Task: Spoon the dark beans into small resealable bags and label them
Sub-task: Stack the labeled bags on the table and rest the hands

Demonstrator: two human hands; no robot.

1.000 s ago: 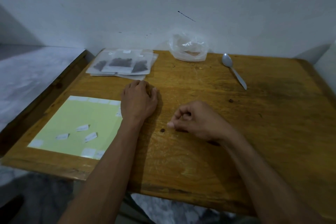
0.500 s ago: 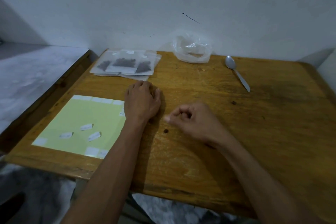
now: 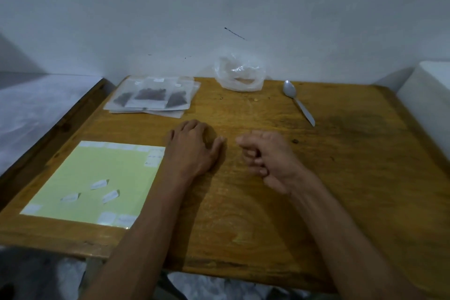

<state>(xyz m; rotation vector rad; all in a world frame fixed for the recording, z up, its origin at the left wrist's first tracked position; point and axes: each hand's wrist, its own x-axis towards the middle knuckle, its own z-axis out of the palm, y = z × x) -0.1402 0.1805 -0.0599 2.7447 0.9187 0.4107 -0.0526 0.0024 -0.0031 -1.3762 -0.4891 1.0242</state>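
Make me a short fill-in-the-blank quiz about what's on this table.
1. The spoon lies to the ____ of the crumpled plastic bag.
2. The filled bags hold dark ____.
3. The left hand rests beside a pale ____ label sheet.
4. The right hand holds ____.

Missing: right; beans; yellow; nothing

Left hand (image 3: 192, 147): palm down on the surface (image 3: 341, 178), fingertips curled under and out of sight; whether anything lies beneath cannot be told.
Right hand (image 3: 265, 156): motion-blurred, fingers (image 3: 253, 153) loosely curled; any small item between them is not discernible.
Labels (image 3: 99, 184): white slips on the yellow-green sheet (image 3: 92, 173), writing too small to read.
Filled bags (image 3: 151, 95): overlapping in a stack, count unclear; lower ones mostly covered.
Crumpled plastic bag (image 3: 239, 75): contents indistinct through the film.
White object (image 3: 428, 90): cut off by the right edge, identity unclear.
Surface: near right corner cut off by the frame.
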